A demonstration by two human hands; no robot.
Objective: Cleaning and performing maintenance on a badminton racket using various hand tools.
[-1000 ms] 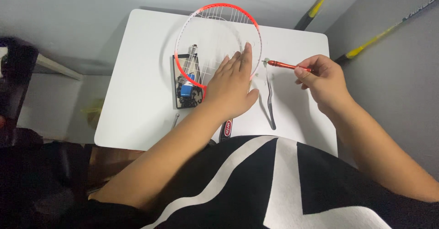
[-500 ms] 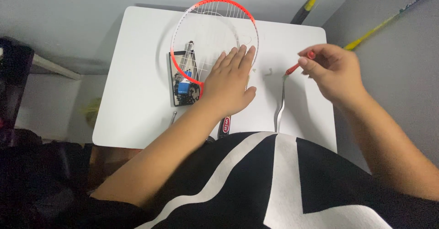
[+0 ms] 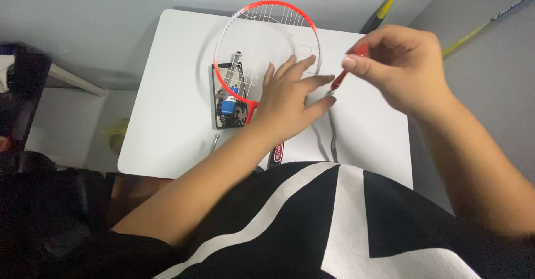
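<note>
Since the earlier frame, the right hand [image 3: 404,70] has been drawn up and away from the white table [image 3: 167,89], its fingers pinched on a red-handled tool [image 3: 348,67]. The red-framed racket [image 3: 267,45] is pinned flat on the table under the left hand [image 3: 290,98], spread open. A string-pulling stroke appears underway; a steady racket and guided tool tip seem needed. A tray of small parts [image 3: 228,103] lies beneath the frame.

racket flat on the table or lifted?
Flat: the racket lies on the table, left hand spread across its strings.
</note>
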